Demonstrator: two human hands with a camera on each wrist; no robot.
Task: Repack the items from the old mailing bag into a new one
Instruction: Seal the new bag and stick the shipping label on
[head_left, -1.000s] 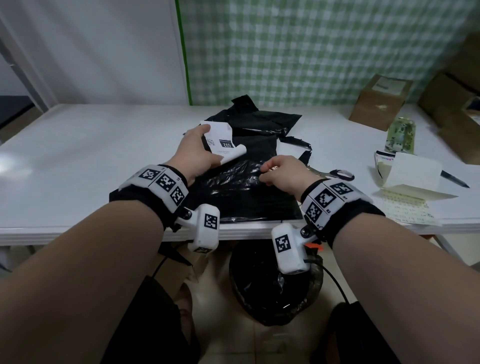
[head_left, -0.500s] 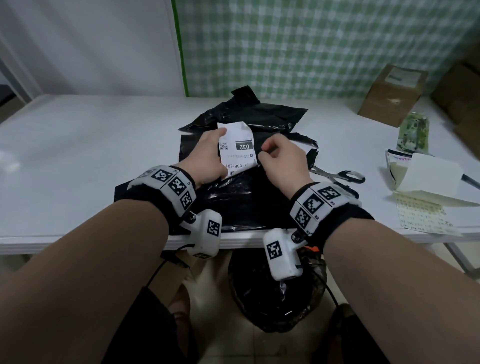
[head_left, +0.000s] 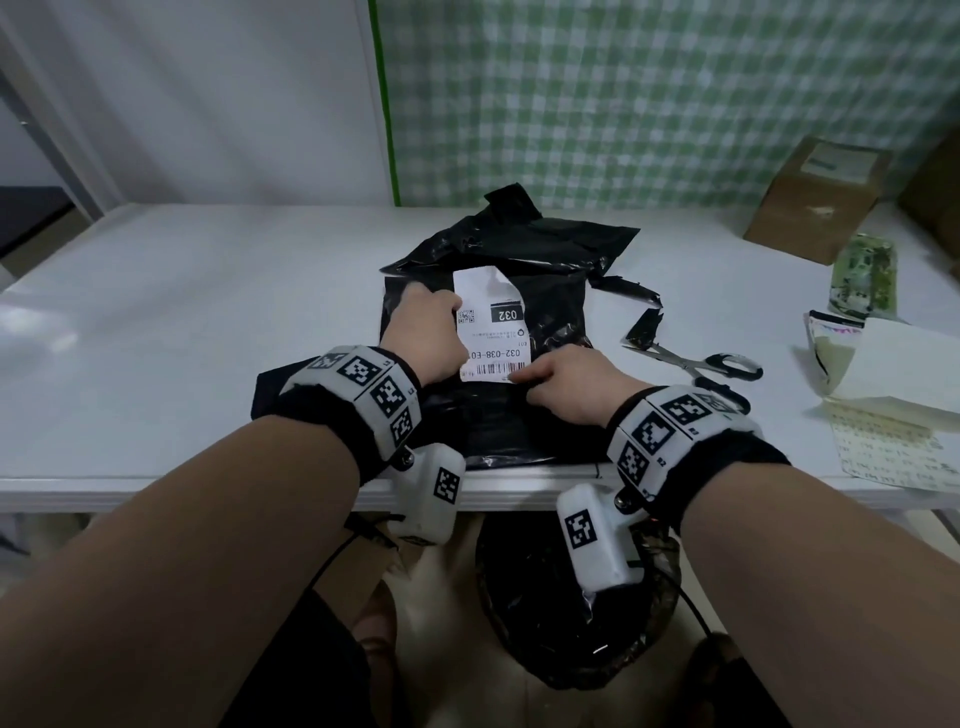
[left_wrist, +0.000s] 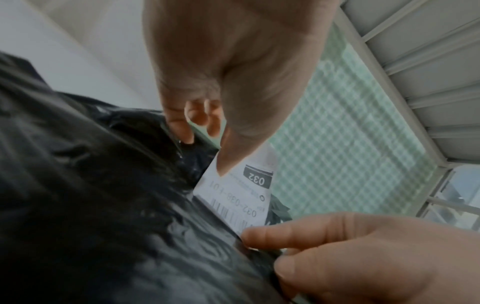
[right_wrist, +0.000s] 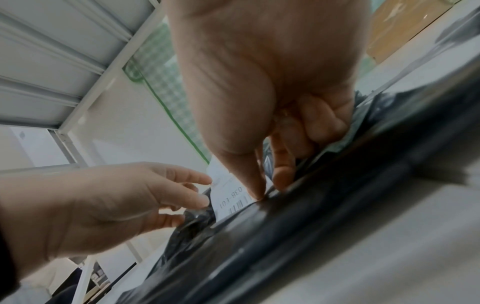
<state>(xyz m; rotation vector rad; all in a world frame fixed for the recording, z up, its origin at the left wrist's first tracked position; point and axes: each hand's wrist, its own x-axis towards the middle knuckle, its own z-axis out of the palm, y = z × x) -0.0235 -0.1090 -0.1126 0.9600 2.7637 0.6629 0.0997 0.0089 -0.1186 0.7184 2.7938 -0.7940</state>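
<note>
A flat black mailing bag (head_left: 553, 332) lies on the white table (head_left: 182, 338), reaching the front edge. Behind it sits a crumpled, torn black bag (head_left: 545, 244). A white shipping label (head_left: 491, 332) printed "032" lies on the flat bag, its top end curling up. My left hand (head_left: 452, 317) pinches the label's left edge, thumb on its face (left_wrist: 223, 164). My right hand (head_left: 519, 376) pinches the label's near right corner against the bag with thumb and forefinger (right_wrist: 259, 195), other fingers curled. What the flat bag holds is hidden.
Scissors (head_left: 701, 361) and a cut black strip (head_left: 641, 327) lie right of the bags. Further right are a cardboard box (head_left: 815, 202), a green packet (head_left: 865, 275) and papers (head_left: 893, 374). A bin with a black liner (head_left: 571, 613) stands under the table's front edge.
The label, rolled up in my left hand a second ago, is now spread down onto the flat bag. My right hand came from the bag's surface to the label's near corner.
</note>
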